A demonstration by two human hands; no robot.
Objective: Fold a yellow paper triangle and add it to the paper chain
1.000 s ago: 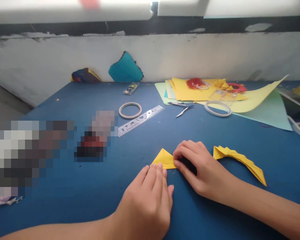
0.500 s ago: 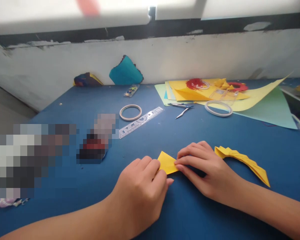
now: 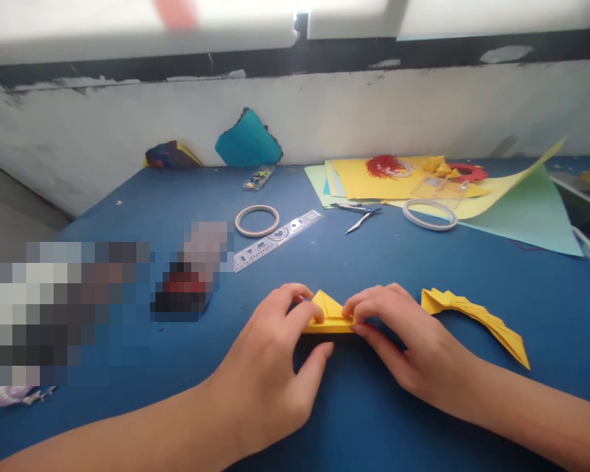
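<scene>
A small folded piece of yellow paper (image 3: 330, 324) lies on the blue table between my hands, its peak pointing away and a folded strip along its near edge. My left hand (image 3: 270, 367) has curled fingertips pressing its left end, the thumb held apart below. At the right end, my right hand (image 3: 398, 328) pinches the paper between thumb and fingers. Right of that hand rests a curved chain of folded yellow paper pieces (image 3: 482, 316), touched by neither hand.
Farther back are a tape roll (image 3: 257, 221), a clear stencil ruler (image 3: 278, 241), a drawing compass (image 3: 356, 213) and a white ring (image 3: 429, 214). Coloured paper sheets (image 3: 531, 216) lie at the back right. Blurred-out items (image 3: 189, 282) sit at left. A wall (image 3: 177, 111) bounds the table.
The paper's near edge now shows a folded strip, where it was a plain flat shape. My left fingers have opened from a tighter curl, and the thumb has moved away from them.
</scene>
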